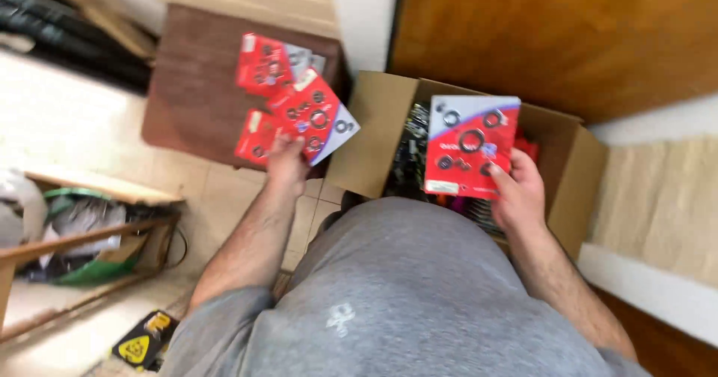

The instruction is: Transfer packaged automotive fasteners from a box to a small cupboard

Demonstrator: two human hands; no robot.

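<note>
Far left, a wooden rack (82,235) holds bagged clutter. On the floor lies one yellow-and-black packet (142,343). The left hand (286,160) grips a fan of three red blister cards (295,108) of black rings, held over a brown wooden stool (191,93). One open cardboard box (576,175) stands beside it, part-filled. The right hand (516,194) clasps a single red-and-white ring card (470,146) above the box.

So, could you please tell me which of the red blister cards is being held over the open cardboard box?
The single red blister card in the right hand, above the cardboard box. The others are fanned in the left hand, off to the side over the brown board.
</note>
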